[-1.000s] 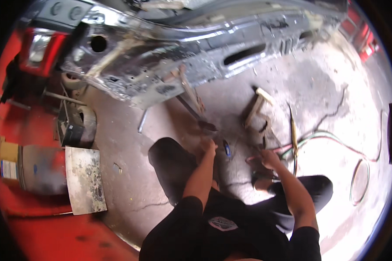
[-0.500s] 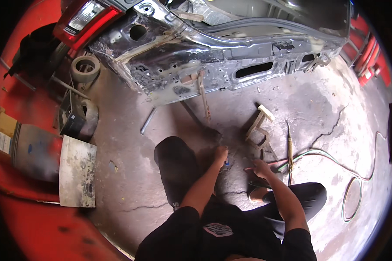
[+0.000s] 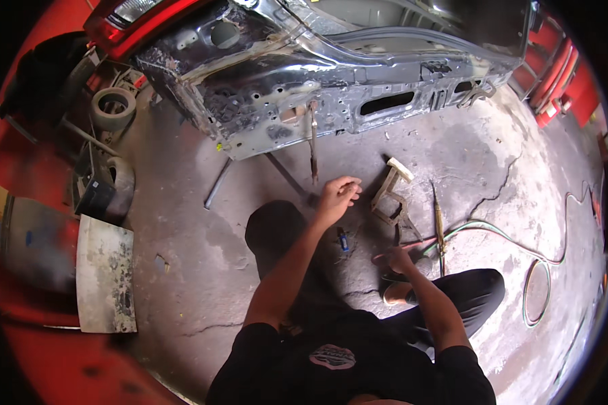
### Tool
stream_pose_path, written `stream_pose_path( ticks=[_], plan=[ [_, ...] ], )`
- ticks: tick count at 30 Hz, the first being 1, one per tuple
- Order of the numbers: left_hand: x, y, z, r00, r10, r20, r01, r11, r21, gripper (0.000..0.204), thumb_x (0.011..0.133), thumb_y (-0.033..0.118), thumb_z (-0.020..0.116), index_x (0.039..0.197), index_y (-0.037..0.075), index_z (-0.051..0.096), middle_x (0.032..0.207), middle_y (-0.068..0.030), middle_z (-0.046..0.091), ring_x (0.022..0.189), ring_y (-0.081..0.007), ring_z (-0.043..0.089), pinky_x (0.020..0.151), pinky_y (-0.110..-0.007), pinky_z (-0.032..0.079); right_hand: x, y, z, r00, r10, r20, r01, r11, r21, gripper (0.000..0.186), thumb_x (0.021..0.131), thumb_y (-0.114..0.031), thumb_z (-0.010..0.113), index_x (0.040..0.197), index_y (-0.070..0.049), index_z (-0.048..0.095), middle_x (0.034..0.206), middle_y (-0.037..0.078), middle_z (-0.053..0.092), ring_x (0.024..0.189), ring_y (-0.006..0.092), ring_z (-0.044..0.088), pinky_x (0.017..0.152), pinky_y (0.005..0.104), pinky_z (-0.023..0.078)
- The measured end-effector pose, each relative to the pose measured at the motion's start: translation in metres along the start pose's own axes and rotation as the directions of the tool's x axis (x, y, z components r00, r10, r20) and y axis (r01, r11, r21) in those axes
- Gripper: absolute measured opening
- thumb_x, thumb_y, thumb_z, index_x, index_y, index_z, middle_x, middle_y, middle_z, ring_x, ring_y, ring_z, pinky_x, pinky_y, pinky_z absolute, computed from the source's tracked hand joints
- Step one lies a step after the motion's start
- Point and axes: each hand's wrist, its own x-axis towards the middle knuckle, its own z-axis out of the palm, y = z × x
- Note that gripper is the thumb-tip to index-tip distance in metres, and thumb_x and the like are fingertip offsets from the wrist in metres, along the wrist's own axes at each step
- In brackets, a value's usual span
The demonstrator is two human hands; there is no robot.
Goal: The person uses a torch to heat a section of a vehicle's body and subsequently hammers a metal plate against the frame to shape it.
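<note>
My left hand [image 3: 341, 198] is raised off the floor in front of the bare metal vehicle body panel [image 3: 304, 128]. Its fingers are loosely bent and partly apart, with nothing visible in them. Below it, a small blue object [image 3: 344, 240], shaped like a lighter, is on the concrete. My right hand [image 3: 400, 260] is closed low beside my foot, where a red hose passes. What it grips is hidden, though a thin dark piece shows above the fingers. Just beyond lies a rusty metal frame [image 3: 389, 204] with a pale block [image 3: 400, 169] at its end. A slim brass torch [image 3: 440, 226] is to its right.
Green and red hoses [image 3: 493, 228] run right into a loop [image 3: 537, 294]. A rusty bar [image 3: 313, 145] stands against the panel, and a metal tube [image 3: 217, 183] lies left of it. A worn pale sheet [image 3: 106, 273], a black box [image 3: 92, 181] and a ring-shaped roll [image 3: 113, 109] are at left.
My left hand has moved up and away from the small blue object, leaving it on the floor. My right hand stays low in about the same place. The whole view has shifted slightly.
</note>
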Motion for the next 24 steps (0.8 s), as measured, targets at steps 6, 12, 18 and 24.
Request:
stream_pose_path(
  ticks=[6,12,18,24],
  plan=[
    [-0.008,-0.010,-0.010,0.988,-0.114,-0.099,0.116,0.993,0.016,0.023,0.104,0.014,0.059,0.121,0.001,0.069,0.097,-0.0092,0.073,0.081,-0.0144,0.070,0.071,-0.029,0.057,-0.021,-0.028,-0.010,0.994,-0.016,-0.105,0.008,0.997,-0.073,0.025,0.086,-0.014,0.063,0.105,-0.008,0.078,0.098,0.023,0.073,0.096,0.0419,0.070,0.086,0.0476,0.056],
    [-0.028,-0.029,0.020,0.997,0.029,0.078,-0.043,0.980,0.196,0.022,0.104,0.014,0.059,0.116,-0.002,0.067,0.091,-0.0064,0.071,0.077,-0.0128,0.066,0.070,-0.028,0.055,-0.046,-0.084,-0.030,0.993,-0.003,-0.118,0.014,0.996,0.092,0.026,0.088,-0.022,0.069,0.108,-0.008,0.077,0.092,0.021,0.073,0.087,0.0386,0.072,0.079,0.0455,0.056],
    [0.007,-0.009,0.086,0.977,0.210,0.045,-0.215,0.961,0.174,0.016,0.093,0.017,0.065,0.093,0.001,0.070,0.085,-0.0210,0.071,0.082,-0.0330,0.073,0.073,-0.042,0.054,-0.001,0.069,-0.082,0.848,-0.386,-0.362,0.212,0.874,-0.436,0.034,0.084,-0.026,0.073,0.111,-0.006,0.074,0.096,0.012,0.074,0.080,0.0285,0.071,0.071,0.0388,0.055],
    [-0.014,-0.041,-0.001,0.995,0.070,-0.077,-0.046,0.959,0.279,0.015,0.094,0.006,0.063,0.101,-0.003,0.073,0.080,-0.0151,0.074,0.074,-0.0201,0.073,0.066,-0.033,0.055,0.042,-0.083,-0.023,0.971,-0.079,-0.227,0.091,0.995,0.042,0.036,0.080,-0.007,0.060,0.113,-0.003,0.074,0.097,0.025,0.073,0.094,0.0364,0.073,0.078,0.0479,0.057]
  ],
)
